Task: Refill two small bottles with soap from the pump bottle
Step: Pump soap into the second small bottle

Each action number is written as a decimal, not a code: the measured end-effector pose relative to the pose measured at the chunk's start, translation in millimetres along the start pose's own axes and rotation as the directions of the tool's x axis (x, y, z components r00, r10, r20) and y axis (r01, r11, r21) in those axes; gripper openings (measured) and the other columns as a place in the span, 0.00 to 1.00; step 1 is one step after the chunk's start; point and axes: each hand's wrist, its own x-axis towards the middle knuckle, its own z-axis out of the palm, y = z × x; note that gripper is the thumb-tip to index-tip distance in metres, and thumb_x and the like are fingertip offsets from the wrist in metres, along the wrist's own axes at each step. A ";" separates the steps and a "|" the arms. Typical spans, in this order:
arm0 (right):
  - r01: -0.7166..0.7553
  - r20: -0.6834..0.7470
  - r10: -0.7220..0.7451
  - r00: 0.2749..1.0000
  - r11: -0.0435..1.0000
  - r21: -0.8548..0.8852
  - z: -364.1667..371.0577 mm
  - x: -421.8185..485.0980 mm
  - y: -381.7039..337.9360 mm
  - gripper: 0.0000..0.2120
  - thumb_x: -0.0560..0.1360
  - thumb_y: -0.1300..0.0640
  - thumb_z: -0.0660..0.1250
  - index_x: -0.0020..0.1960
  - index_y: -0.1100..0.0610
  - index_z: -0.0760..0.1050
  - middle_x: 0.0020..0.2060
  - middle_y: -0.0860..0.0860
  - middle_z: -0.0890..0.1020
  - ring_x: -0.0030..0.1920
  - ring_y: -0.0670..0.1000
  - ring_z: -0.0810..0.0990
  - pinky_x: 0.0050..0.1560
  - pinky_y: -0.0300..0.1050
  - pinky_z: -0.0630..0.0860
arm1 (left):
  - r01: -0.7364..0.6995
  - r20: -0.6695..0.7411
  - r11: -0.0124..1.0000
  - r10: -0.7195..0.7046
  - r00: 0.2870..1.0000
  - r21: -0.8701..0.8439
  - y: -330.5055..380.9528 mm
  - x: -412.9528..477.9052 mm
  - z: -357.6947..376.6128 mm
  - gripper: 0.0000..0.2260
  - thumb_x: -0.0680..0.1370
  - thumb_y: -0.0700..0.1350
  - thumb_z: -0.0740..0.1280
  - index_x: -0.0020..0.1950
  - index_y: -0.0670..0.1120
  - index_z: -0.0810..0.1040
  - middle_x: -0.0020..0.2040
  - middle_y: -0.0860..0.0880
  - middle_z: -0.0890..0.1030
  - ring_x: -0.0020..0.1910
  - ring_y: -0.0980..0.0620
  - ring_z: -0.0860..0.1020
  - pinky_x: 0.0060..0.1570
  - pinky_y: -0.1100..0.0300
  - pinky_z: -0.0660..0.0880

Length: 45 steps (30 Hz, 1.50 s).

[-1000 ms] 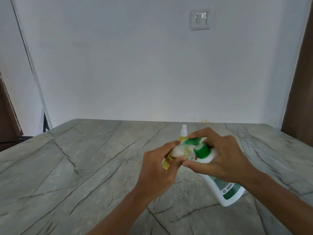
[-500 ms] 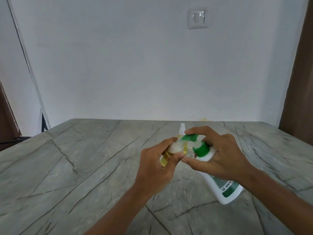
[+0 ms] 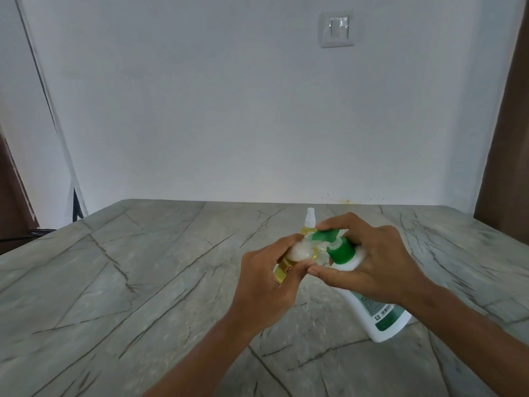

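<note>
While the grey marble table (image 3: 137, 282) fills the lower view, the white pump bottle (image 3: 383, 316) is tilted toward ten o'clock, gripped at its neck by the right hand (image 3: 369, 270), forefinger laid on the green pump head (image 3: 326, 234). At nine o'clock of the nozzle, a small yellow bottle (image 3: 283, 266) is clasped in the left hand (image 3: 269, 285). At twelve o'clock, a second small bottle (image 3: 309, 224) is seen standing.

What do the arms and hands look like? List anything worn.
Both forearms are bare, with no sleeves in view. The left hand and right hand wear no gloves; no rings, watch or bands show. Nails look short and plain.
</note>
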 end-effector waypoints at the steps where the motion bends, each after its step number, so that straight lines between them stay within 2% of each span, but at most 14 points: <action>1: -0.004 0.013 0.004 1.000 1.000 -0.010 -0.3 -0.6 -0.2 0.28 0.65 0.35 0.74 0.60 0.43 0.71 0.40 0.39 0.83 0.37 0.37 0.81 0.36 0.26 0.74 | 0.007 -0.001 1.000 -0.007 1.000 0.003 -0.3 0.1 -0.2 0.21 0.76 0.58 0.68 0.61 0.45 0.80 0.48 0.58 0.83 0.45 0.60 0.82 0.42 0.67 0.79; 4: -0.011 0.061 0.014 0.998 0.999 -0.049 0.3 -2.5 1.1 0.30 0.68 0.32 0.69 0.65 0.40 0.68 0.45 0.37 0.82 0.39 0.38 0.81 0.39 0.31 0.77 | 0.020 -0.001 1.000 -0.020 1.000 0.010 -1.6 0.1 -0.6 0.19 0.76 0.56 0.69 0.61 0.45 0.80 0.47 0.58 0.83 0.44 0.60 0.82 0.41 0.68 0.78; 6: -0.012 0.062 0.015 0.998 0.999 -0.051 0.2 -2.3 1.1 0.30 0.68 0.31 0.69 0.66 0.40 0.67 0.45 0.36 0.82 0.39 0.38 0.81 0.39 0.31 0.77 | 0.019 -0.002 1.000 -0.019 1.000 0.015 -1.6 0.2 -0.6 0.18 0.76 0.55 0.68 0.60 0.45 0.81 0.47 0.57 0.84 0.44 0.59 0.82 0.41 0.68 0.79; 10: 0.016 0.009 -0.016 1.000 1.000 0.000 -1.0 -0.3 -1.3 0.28 0.66 0.38 0.76 0.61 0.44 0.71 0.37 0.36 0.81 0.34 0.36 0.80 0.36 0.24 0.71 | 0.012 -0.016 1.000 -0.012 1.000 0.006 -1.7 0.9 0.1 0.19 0.76 0.55 0.69 0.60 0.44 0.81 0.48 0.56 0.84 0.45 0.59 0.82 0.42 0.66 0.80; 14: 0.023 -0.029 -0.022 0.999 1.000 0.017 -1.1 -0.4 0.3 0.27 0.61 0.43 0.80 0.56 0.48 0.76 0.35 0.37 0.82 0.34 0.37 0.80 0.36 0.23 0.71 | -0.009 -0.004 1.000 0.009 1.000 -0.012 -1.4 -0.4 1.5 0.21 0.77 0.58 0.68 0.61 0.43 0.80 0.49 0.55 0.85 0.46 0.59 0.82 0.43 0.62 0.81; 18: 0.004 -0.029 -0.004 1.000 1.000 0.019 -0.7 -0.9 0.1 0.27 0.63 0.39 0.78 0.57 0.46 0.75 0.37 0.38 0.82 0.36 0.37 0.81 0.37 0.25 0.73 | -0.001 0.007 1.000 0.001 1.000 -0.016 -2.0 -1.1 2.2 0.22 0.77 0.58 0.68 0.61 0.43 0.80 0.50 0.55 0.85 0.47 0.59 0.82 0.43 0.62 0.81; 21: -0.006 0.010 0.006 1.000 1.000 -0.006 -1.1 -2.3 -0.5 0.29 0.65 0.34 0.73 0.62 0.42 0.71 0.41 0.38 0.83 0.37 0.37 0.81 0.37 0.28 0.76 | 0.011 -0.001 1.000 -0.011 1.000 -0.006 -1.7 0.2 1.2 0.20 0.76 0.56 0.69 0.61 0.43 0.80 0.48 0.55 0.84 0.45 0.59 0.82 0.42 0.65 0.80; 25: -0.007 0.049 0.008 0.999 1.000 -0.031 -1.0 -3.5 0.0 0.31 0.67 0.33 0.71 0.65 0.42 0.69 0.43 0.37 0.82 0.38 0.38 0.81 0.39 0.33 0.78 | 0.009 0.002 1.000 -0.009 1.000 0.001 -1.0 0.8 0.5 0.17 0.76 0.53 0.70 0.60 0.44 0.80 0.47 0.57 0.83 0.44 0.60 0.82 0.40 0.70 0.77; 31: 0.003 -0.012 -0.003 1.000 1.000 -0.008 -1.4 -0.1 -3.2 0.28 0.65 0.37 0.76 0.60 0.45 0.72 0.38 0.37 0.82 0.34 0.37 0.80 0.36 0.25 0.72 | 0.003 -0.003 1.000 -0.003 1.000 0.001 -2.4 0.3 0.1 0.22 0.77 0.58 0.68 0.61 0.42 0.81 0.49 0.55 0.84 0.46 0.60 0.82 0.43 0.69 0.78; 37: 0.009 -0.049 -0.007 0.999 1.000 0.029 -0.4 -0.7 -2.5 0.26 0.62 0.41 0.79 0.56 0.48 0.76 0.36 0.40 0.84 0.35 0.38 0.82 0.36 0.29 0.77 | -0.005 0.003 1.000 0.005 1.000 -0.027 -1.4 -0.4 1.2 0.20 0.76 0.55 0.69 0.61 0.41 0.81 0.50 0.54 0.85 0.46 0.59 0.82 0.43 0.65 0.80; 40: -0.004 -0.028 0.005 1.000 1.000 0.014 -0.2 0.1 -2.6 0.26 0.64 0.38 0.76 0.57 0.46 0.74 0.37 0.39 0.84 0.35 0.38 0.82 0.35 0.30 0.77 | -0.004 -0.003 1.000 0.004 1.000 -0.019 -0.9 0.0 0.9 0.20 0.76 0.56 0.69 0.61 0.43 0.80 0.49 0.55 0.84 0.45 0.60 0.82 0.42 0.66 0.79; 45: 0.027 0.079 -0.023 0.997 0.999 -0.045 -2.2 -2.4 0.4 0.31 0.69 0.35 0.70 0.67 0.44 0.68 0.42 0.37 0.81 0.37 0.37 0.80 0.38 0.28 0.74 | 0.023 -0.001 1.000 -0.023 1.000 -0.010 -1.7 0.5 -0.5 0.18 0.76 0.54 0.69 0.60 0.45 0.81 0.47 0.57 0.84 0.44 0.60 0.82 0.41 0.68 0.78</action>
